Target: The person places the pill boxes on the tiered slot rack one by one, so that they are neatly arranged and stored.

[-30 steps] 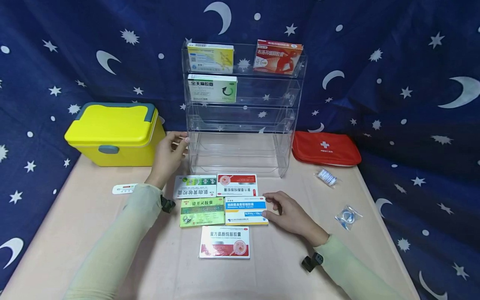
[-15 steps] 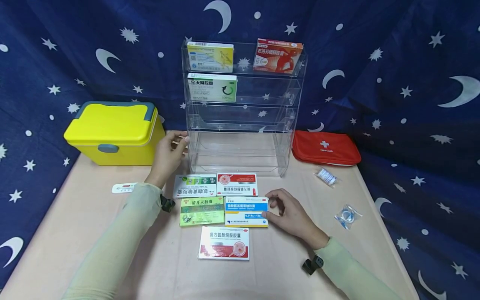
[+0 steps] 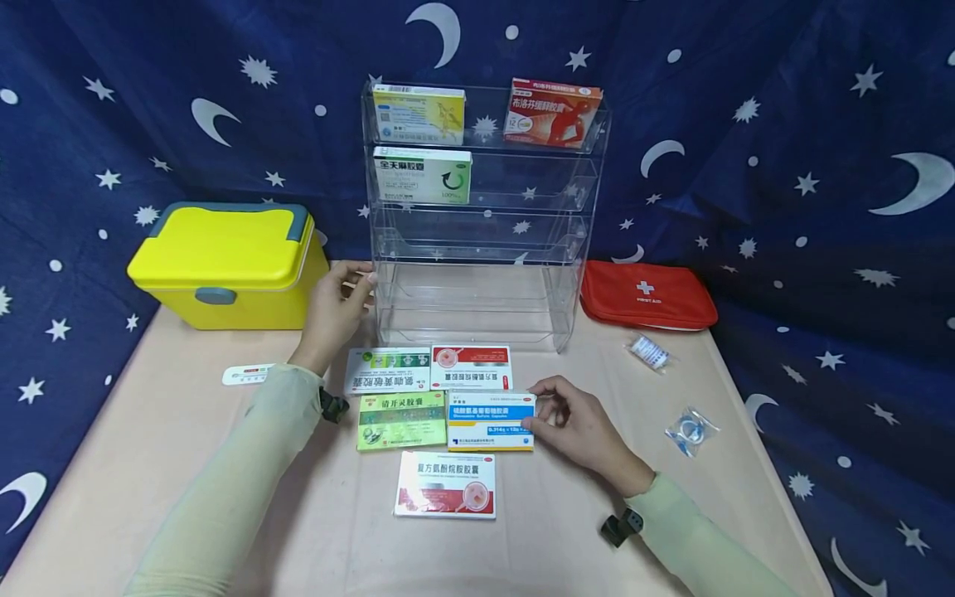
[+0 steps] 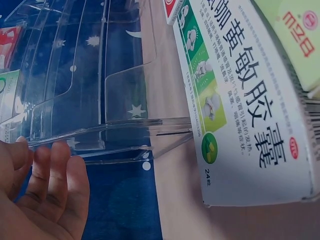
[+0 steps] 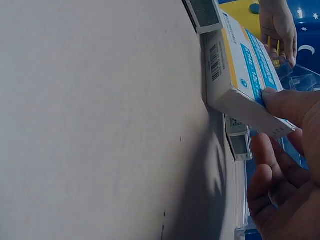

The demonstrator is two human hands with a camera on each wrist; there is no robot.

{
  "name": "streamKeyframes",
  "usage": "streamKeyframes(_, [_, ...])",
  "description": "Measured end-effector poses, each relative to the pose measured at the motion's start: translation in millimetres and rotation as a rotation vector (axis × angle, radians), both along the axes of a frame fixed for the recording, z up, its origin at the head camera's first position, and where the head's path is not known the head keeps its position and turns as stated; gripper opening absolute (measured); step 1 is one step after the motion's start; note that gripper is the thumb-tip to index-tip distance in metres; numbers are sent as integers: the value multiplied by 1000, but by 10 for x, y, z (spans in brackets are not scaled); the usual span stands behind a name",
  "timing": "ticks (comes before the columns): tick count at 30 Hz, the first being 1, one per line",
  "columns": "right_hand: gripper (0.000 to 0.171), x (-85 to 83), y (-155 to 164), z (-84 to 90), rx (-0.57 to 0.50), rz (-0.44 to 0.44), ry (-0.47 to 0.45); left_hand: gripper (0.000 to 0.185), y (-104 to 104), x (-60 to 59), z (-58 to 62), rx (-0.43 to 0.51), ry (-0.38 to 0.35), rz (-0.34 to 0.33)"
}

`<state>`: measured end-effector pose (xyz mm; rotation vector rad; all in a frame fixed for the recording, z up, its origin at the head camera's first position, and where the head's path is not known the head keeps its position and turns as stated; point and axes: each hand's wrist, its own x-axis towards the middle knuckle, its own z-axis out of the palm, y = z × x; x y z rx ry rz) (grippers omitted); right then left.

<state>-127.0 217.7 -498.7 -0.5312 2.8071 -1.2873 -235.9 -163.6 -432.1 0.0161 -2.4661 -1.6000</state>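
Note:
A blue and white medicine box (image 3: 488, 419) lies on the table among several flat boxes. My right hand (image 3: 539, 406) pinches its right end, thumb on the near corner and fingers at the far edge. In the right wrist view the thumb presses the box (image 5: 240, 80) and that end sits slightly off the table. My left hand (image 3: 358, 278) rests with straight fingers against the left side of a clear acrylic rack (image 3: 477, 249). The left wrist view shows the hand (image 4: 45, 170) beside the rack (image 4: 90, 75) and a green and white box (image 4: 240, 100).
The rack's top shelves hold a yellow box (image 3: 419, 114), a red box (image 3: 552, 112) and a green and white box (image 3: 422, 174). A yellow case (image 3: 227, 265) stands left, a red first-aid pouch (image 3: 647, 294) right. Small packets (image 3: 691, 431) lie near the right edge.
My right hand's thumb and fingers have closed in on the blue and white box's right end, which has lifted a little. The left hand has stayed on the rack.

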Motion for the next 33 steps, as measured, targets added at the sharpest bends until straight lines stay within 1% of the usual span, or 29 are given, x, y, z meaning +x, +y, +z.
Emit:
streamKeyframes(6, [47,-19,26,0,-54,-6,33,30,2,-5,-11,-3,4,2])
streamKeyframes(9, [48,-17,35,1,-62,-10,42,31,1,-6,-16,-2,8,-3])
streamKeyframes(13, [47,-3,44,1,-75,7,52,31,1,-4,-19,-2,6,-3])
streamKeyframes(20, [42,38,73,-26,-181,96,43,30,5,-1,-9,-10,-16,10])
streamKeyframes(23, [41,76,77,-28,-185,126,51,29,4,-1,-7,-8,-14,8])
streamKeyframes(26, [40,125,51,32,-188,139,57,29,3,0,-6,-4,-10,5])
streamKeyframes(29, [38,173,12,145,-202,145,58,29,4,2,-3,-2,-10,6])
streamKeyframes(33, [35,171,-11,265,-257,160,85,30,5,-2,-4,-2,-13,6])
